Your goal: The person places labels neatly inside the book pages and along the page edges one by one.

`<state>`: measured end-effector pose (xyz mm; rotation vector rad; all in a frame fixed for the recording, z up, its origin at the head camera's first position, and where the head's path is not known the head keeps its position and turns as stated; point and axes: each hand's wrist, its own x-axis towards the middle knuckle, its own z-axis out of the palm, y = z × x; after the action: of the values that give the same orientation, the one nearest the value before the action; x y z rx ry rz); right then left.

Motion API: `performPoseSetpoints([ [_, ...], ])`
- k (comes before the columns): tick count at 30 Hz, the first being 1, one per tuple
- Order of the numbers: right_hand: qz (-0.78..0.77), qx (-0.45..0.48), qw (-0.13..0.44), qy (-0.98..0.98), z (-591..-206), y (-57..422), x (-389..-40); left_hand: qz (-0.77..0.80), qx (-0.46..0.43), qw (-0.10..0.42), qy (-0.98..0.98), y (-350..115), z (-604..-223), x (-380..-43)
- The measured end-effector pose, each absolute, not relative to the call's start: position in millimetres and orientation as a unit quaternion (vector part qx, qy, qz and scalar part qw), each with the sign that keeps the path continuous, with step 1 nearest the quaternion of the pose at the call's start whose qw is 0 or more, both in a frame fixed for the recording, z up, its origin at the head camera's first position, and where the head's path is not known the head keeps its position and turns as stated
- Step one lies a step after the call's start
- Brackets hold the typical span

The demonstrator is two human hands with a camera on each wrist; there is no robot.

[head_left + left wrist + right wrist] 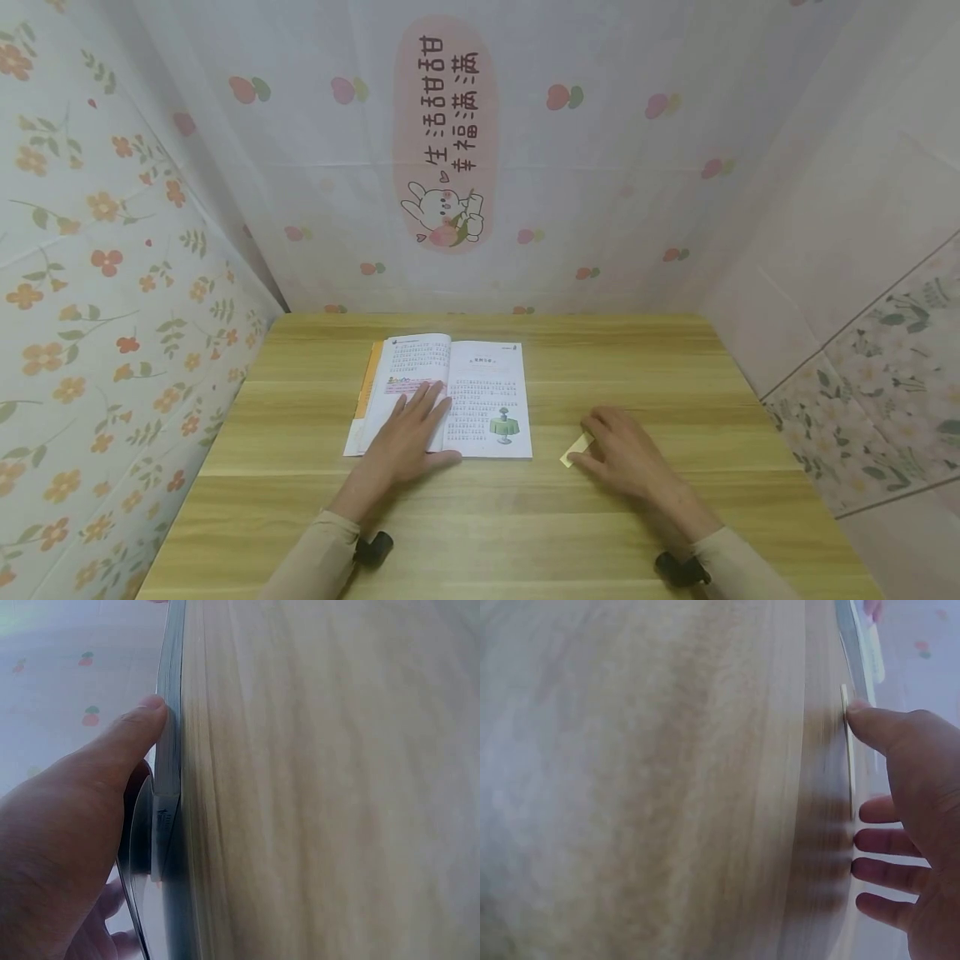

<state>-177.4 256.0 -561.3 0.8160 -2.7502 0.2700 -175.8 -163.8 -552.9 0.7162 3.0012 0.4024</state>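
Observation:
An open book [487,367] with printed pages lies on the wooden table. My left hand [411,429] rests on its left page, fingers spread towards the fold; in the left wrist view the thumb [142,724] lies against the book's edge [169,735]. To the right of the book, my right hand [622,450] is over a small flat yellow strip [576,451], partly hidden by that hand. In the right wrist view its thumb touches the thin strip [848,750] near one end, while the other fingers [889,841] reach down, spread apart, towards the table.
The wooden table [300,500] ends at a patterned cloth wall [600,208] behind. A flowered cloth [112,292] hangs on the left side and another cloth [847,333] on the right. An orange cover edge [367,379] shows beneath the book's left page.

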Motion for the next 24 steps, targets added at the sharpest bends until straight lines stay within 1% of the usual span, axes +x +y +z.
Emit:
performPoseSetpoints([
  [6, 0.093, 0.286, 0.144, -0.943, -561.4, 257.0, -179.2, 0.130, 0.231, 0.012, 0.964, -164.1, -552.7, -175.4],
  [24, 0.100, 0.293, 0.135, -0.941, -558.5, 257.2, -184.4, 0.145, 0.231, 0.011, 0.962, -164.5, -553.4, -174.9],
])
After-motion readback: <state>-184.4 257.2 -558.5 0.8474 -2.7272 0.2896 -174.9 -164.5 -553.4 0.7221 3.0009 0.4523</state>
